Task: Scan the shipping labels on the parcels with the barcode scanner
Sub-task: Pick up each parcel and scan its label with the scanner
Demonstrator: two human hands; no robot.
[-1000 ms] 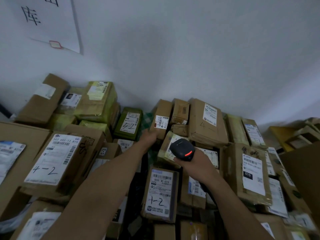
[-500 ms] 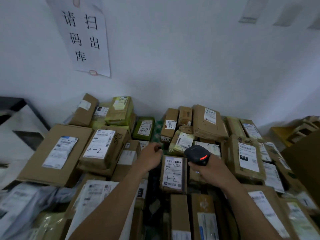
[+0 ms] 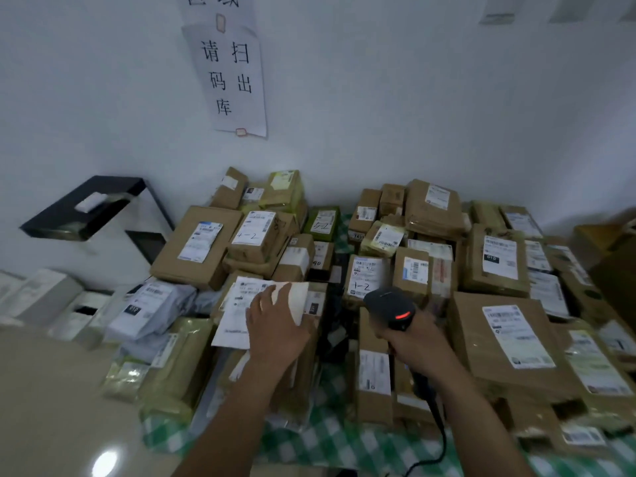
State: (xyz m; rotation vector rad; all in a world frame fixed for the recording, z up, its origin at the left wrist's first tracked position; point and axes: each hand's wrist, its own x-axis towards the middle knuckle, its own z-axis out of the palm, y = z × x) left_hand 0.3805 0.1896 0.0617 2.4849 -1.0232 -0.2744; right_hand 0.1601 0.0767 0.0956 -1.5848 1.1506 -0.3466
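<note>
Many brown cardboard parcels [image 3: 499,342] with white shipping labels lie piled on a green checked cloth [image 3: 330,442]. My right hand [image 3: 418,342] grips a black barcode scanner [image 3: 390,306] with a red light on its back; its cable [image 3: 437,428] trails down toward me. The scanner's head points at a parcel marked "1-2" [image 3: 364,277]. My left hand [image 3: 275,325] rests with straight fingers on the large white label of a parcel [image 3: 241,304] at the pile's near left.
A white wall with a paper sign [image 3: 229,77] rises behind the pile. A black shelf [image 3: 86,208] stands at the left, with white boxes [image 3: 44,294] below it. A grey mailer bag [image 3: 148,308] lies at the pile's left edge.
My left hand has drawn back from the far parcels and come down on the near-left parcel's label. The right hand with the scanner has pulled back toward me. The view has risen and widened.
</note>
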